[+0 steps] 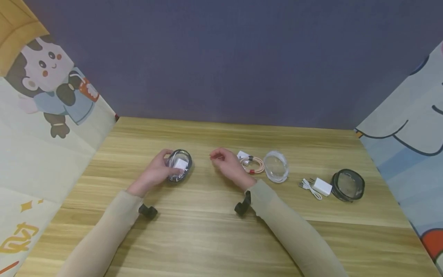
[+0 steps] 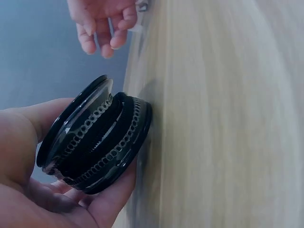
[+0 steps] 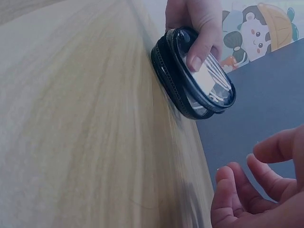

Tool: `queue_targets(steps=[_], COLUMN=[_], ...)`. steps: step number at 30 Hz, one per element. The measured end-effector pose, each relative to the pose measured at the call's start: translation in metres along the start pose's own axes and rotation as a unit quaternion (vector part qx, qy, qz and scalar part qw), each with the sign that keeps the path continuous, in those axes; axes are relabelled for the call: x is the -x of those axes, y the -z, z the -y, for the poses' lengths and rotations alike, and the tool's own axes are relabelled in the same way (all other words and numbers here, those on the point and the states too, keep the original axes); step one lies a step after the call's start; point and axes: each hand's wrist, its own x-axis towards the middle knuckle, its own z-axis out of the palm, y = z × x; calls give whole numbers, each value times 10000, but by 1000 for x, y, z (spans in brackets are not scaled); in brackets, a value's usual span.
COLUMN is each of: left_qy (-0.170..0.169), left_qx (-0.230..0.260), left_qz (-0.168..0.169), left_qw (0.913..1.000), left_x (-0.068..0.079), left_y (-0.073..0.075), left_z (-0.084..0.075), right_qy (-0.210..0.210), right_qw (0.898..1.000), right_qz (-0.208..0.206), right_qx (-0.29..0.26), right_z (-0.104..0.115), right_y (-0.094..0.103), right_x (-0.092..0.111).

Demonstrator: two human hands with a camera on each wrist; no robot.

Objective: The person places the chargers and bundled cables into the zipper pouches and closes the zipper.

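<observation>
My left hand (image 1: 160,169) grips a small oval zip pouch (image 2: 102,137) with clear faces and black trim, thumb on one face and fingers round the other side. A white charger block (image 1: 180,164) shows through its clear face. The black zip runs along the side facing the left wrist camera. Across a short gap to the right, my right hand (image 1: 229,164) hovers above the table with loosely bent fingers and nothing in them. Just right of that hand lie a coiled orange cable (image 1: 262,166) and a white block (image 1: 243,155), partly overlapped by the coil.
Further right on the wooden table (image 1: 194,227) lie a clear pouch with white trim (image 1: 285,169), a short white cable (image 1: 313,190), a white charger (image 1: 323,187) and a black-trimmed pouch (image 1: 362,188). A dark partition (image 1: 235,65) stands along the back edge.
</observation>
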Motion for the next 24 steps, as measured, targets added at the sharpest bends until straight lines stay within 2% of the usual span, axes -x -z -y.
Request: queue_targets(steps=[7, 15, 20, 24], left_qy=[56, -119, -561, -1084], left_qx=[238, 469, 502, 222], left_qz=[24, 2, -151, -453], left_qw=[9997, 9988, 9970, 9928], left_x=[5, 13, 17, 22], left_y=[-2, -8, -11, -15], left_z=[-2, -11, -13, -15], right_qy=[-23, 77, 149, 235], right_qw=[10000, 9999, 9999, 9997], right_qz=[50, 35, 13, 96], right_qx=[74, 95, -13, 7], right_z=[3, 8, 15, 23], right_y=[4, 8, 9, 12], right_x=[1, 5, 9, 16])
